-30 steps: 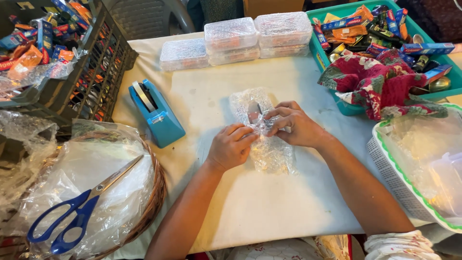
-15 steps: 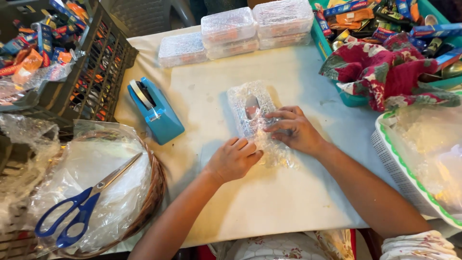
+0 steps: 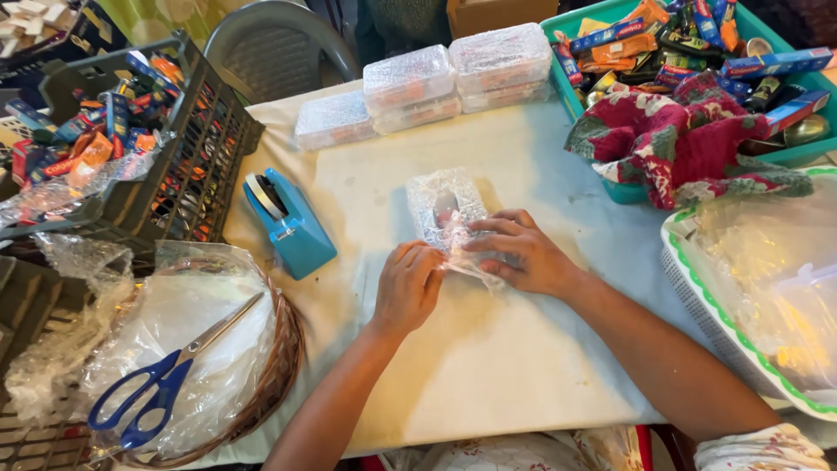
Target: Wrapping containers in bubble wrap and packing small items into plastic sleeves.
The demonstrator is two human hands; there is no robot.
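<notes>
Your left grip was curled, knuckles up, with its fingertips pinching the near edge of the bubble wrap around a small parcel, while your right grip lay flat with fingers spread, pressing down on the wrap's right side. That parcel sat near the middle of the worktop, on its pale cover, with both of your hands touching it. Just left of it stood a blue tape dispenser, apart from the parcel. Further left, a round wicker basket lined with clear plastic held blue-handled scissors. Beyond that, a dark plastic crate was filled with small colourful packets. At the far edge of the worktop, several wrapped boxes were stacked side by side. To your right, a teal tub held more colourful packets and tins, with a red floral cloth draped over its rim. Nearest on your right, a white tray with a green rim held clear plastic sheets.
</notes>
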